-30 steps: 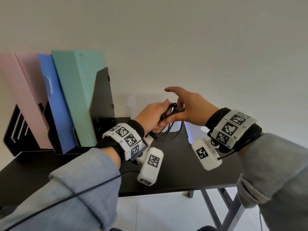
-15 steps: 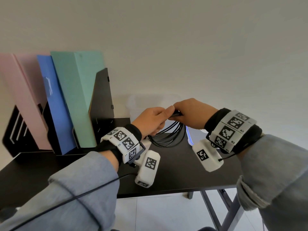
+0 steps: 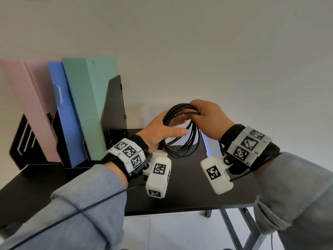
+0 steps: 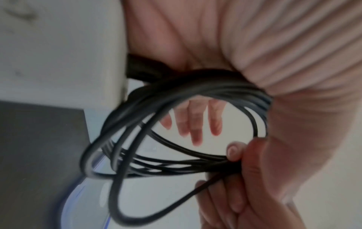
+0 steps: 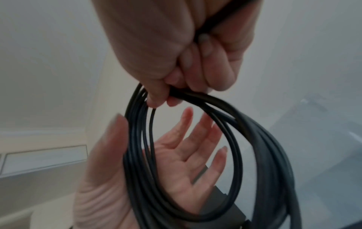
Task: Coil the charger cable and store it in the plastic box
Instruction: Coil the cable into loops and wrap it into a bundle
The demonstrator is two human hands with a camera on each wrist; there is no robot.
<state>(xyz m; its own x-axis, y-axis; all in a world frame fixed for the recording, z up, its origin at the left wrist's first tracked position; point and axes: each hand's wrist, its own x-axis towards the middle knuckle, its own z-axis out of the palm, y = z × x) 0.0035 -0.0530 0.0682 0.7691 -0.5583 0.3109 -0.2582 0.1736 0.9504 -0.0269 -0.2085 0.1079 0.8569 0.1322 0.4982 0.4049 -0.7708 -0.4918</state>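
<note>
The black charger cable (image 3: 195, 139) hangs in several loops above the black table. My right hand (image 3: 209, 116) grips the top of the coil in a fist, seen close in the right wrist view (image 5: 186, 62). My left hand (image 3: 162, 127) is open, its straight fingers (image 5: 188, 139) passed through the loop while the strands (image 5: 137, 155) run between thumb and palm. In the left wrist view the coil (image 4: 195, 86) circles those fingers (image 4: 195, 124). The translucent plastic box (image 3: 148, 114) stands behind the hands against the wall, mostly hidden; its blue-edged rim (image 3: 205, 141) shows under my right wrist.
Pink (image 3: 30, 109), blue (image 3: 63, 123) and green (image 3: 90, 105) file folders stand in a black holder (image 3: 115, 105) at the table's left. The black table (image 3: 189, 195) ends at a front edge just below my wrists, with floor and a metal leg (image 3: 232, 230) beyond.
The coil has been lifted higher by my right hand. My left hand has let go of the bundle and now lies open inside the loop.
</note>
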